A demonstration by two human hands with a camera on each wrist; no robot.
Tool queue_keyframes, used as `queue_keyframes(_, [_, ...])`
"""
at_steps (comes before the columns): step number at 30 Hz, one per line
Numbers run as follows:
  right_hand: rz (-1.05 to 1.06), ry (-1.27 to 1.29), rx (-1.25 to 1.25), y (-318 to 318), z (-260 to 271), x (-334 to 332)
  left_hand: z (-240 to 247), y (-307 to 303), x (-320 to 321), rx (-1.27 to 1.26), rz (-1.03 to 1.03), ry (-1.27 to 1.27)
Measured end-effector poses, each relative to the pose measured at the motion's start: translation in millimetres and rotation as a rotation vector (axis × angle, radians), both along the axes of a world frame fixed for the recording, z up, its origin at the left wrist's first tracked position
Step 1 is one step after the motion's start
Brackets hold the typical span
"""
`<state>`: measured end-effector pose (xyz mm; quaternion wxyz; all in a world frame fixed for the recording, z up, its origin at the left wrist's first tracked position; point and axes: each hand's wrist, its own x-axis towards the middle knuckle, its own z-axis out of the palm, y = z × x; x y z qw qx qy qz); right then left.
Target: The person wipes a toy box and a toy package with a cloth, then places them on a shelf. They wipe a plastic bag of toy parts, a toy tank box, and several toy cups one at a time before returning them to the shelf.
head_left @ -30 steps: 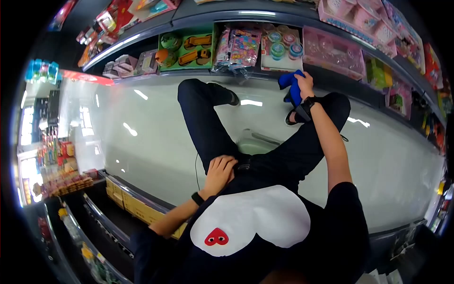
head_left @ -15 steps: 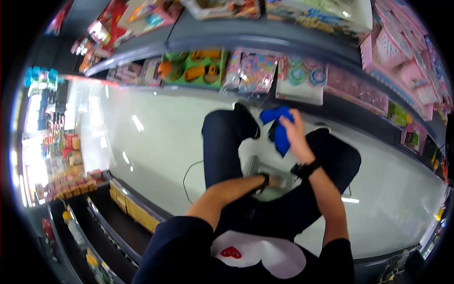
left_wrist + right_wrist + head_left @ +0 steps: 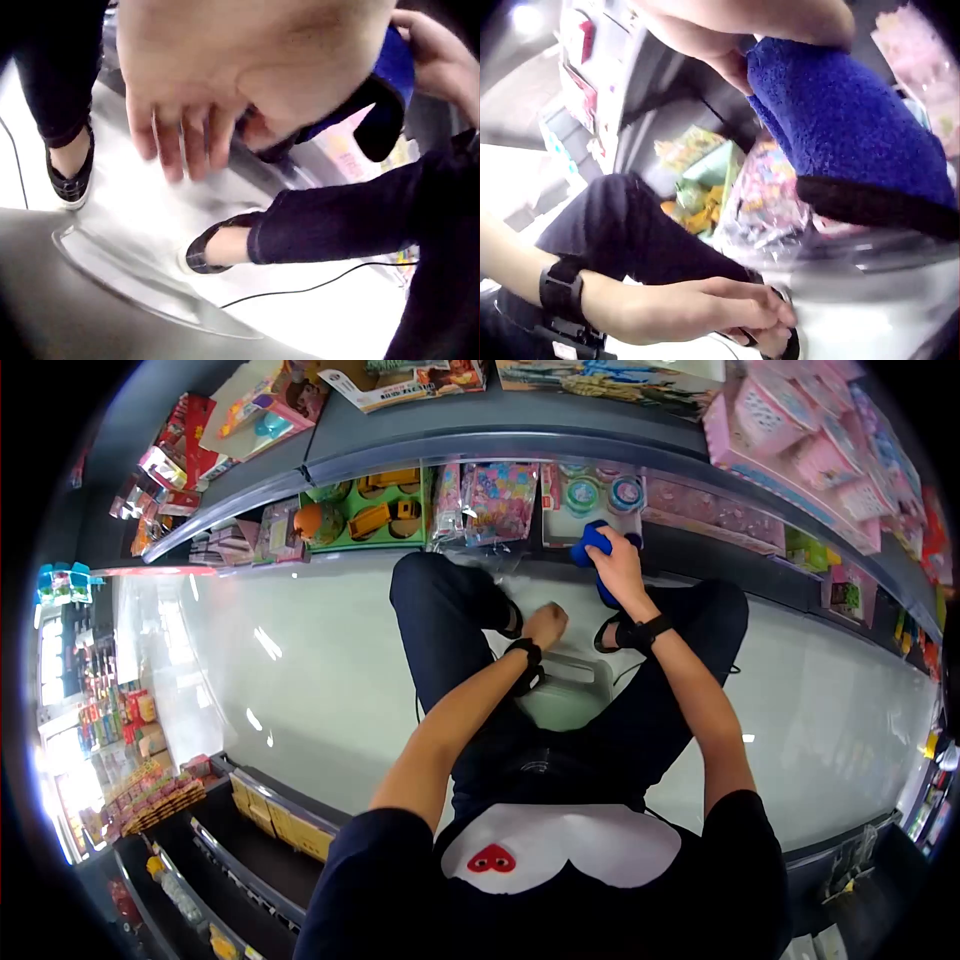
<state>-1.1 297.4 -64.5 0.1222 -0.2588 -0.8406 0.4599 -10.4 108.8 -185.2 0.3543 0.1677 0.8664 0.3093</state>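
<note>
My right hand (image 3: pixel 618 565) grips a blue towel-like cloth (image 3: pixel 590 548) in front of the lower shelf's edge, above the right foot. In the right wrist view the cloth (image 3: pixel 840 112) is fluffy, has a dark border and hangs folded from the fingers. My left hand (image 3: pixel 547 625) is held out between the two shoes, past the grey-green plastic seat (image 3: pixel 560 710). Seen in the left wrist view, that hand (image 3: pixel 255 60) holds nothing, its fingers loosely extended, with part of the cloth (image 3: pixel 401 67) behind it.
On the lower shelf stand a green box of toy trucks (image 3: pixel 385 525), bagged pink packets (image 3: pixel 495 505), a white box of round tubs (image 3: pixel 560 495) and a pink tray (image 3: pixel 715 520). The upper shelf's edge (image 3: pixel 480 448) juts out above them. A thin cable (image 3: pixel 315 289) crosses the floor.
My left hand has gone from the lap, past the seat, to between the shoes. My right hand first drew the cloth back, then moved it forward to the lower shelf.
</note>
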Motion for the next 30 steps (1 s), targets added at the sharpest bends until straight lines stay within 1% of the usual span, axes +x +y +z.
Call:
queue_keyframes(1, [0.003, 0.082, -0.065, -6, 16, 11, 14, -3, 5, 0.120, 0.181, 0.122])
queue_keyframes(3, [0.034, 0.260, -0.188, -10, 51, 19, 55, -14, 5, 0.322, 0.255, 0.030])
queue_keyframes(4, [0.006, 0.338, -0.164, -12, 63, 23, 73, -19, -2, 0.349, 0.161, -0.007])
queue_keyframes(6, [0.051, 0.396, -0.329, -24, 126, 42, 105, -17, -12, 0.542, -0.015, 0.612])
queue_keyframes(7, [0.087, 0.422, -0.384, -26, 150, 49, 137, -13, -17, 0.635, 0.031, 0.385])
queue_keyframes(8, [0.128, 0.480, -0.351, -28, 165, 55, 146, -5, -25, 0.845, 0.031, 0.362])
queue_keyframes(9, [0.153, 0.500, -0.312, -32, 186, 65, 180, 0, -21, 0.921, 0.063, 0.449])
queue_keyframes(11, [0.206, 0.544, -0.232, -44, 226, 81, 235, -3, -17, 0.871, 0.031, 0.491])
queue_keyframes(12, [0.216, 0.583, -0.180, -48, 240, 87, 254, -3, -13, 0.924, 0.101, 0.429])
queue_keyframes(13, [0.214, 0.548, -0.154, -53, 254, 94, 273, -3, -7, 0.987, 0.124, 0.325])
queue_keyframes(15, [0.197, 0.493, -0.085, -60, 286, 108, 314, 4, 5, 1.275, 0.122, 0.305])
queue_keyframes(16, [0.291, 0.481, 0.030, -70, 304, 117, 331, 7, 9, 1.328, 0.133, 0.357])
queue_keyframes(17, [0.326, 0.548, 0.418, -78, 314, 124, 351, 4, 11, 1.365, 0.079, 0.327])
queue_keyframes(19, [0.319, 0.487, 0.752, -95, 327, 136, 376, 3, 19, 1.459, 0.146, 0.073])
queue_keyframes(20, [0.338, 0.482, 0.807, -100, 334, 138, 394, 2, 24, 1.536, 0.111, 0.119])
queue_keyframes(21, [0.317, 0.494, 0.863, -106, 345, 139, 405, -4, 22, 1.517, 0.069, 0.138])
queue_keyframes(23, [0.300, 0.531, 0.927, -102, 362, 135, 426, -4, 19, 1.596, 0.050, 0.149])
queue_keyframes(24, [0.280, 0.575, 0.965, -97, 366, 130, 436, -2, 14, 1.632, -0.014, 0.267])
queue_keyframes(25, [0.247, 0.586, 0.968, -90, 368, 125, 441, -3, 8, 1.608, -0.015, 0.318])
queue_keyframes(27, [0.184, 0.605, 0.951, -80, 370, 114, 449, -5, -1, 1.460, 0.022, 0.362])
queue_keyframes(29, [0.091, 0.634, 0.913, -75, 363, 109, 446, -7, -6, 1.376, -0.009, 0.400])
queue_keyframes(30, [0.055, 0.654, 0.917, -69, 359, 103, 450, 2, -12, 1.355, -0.032, 0.425])
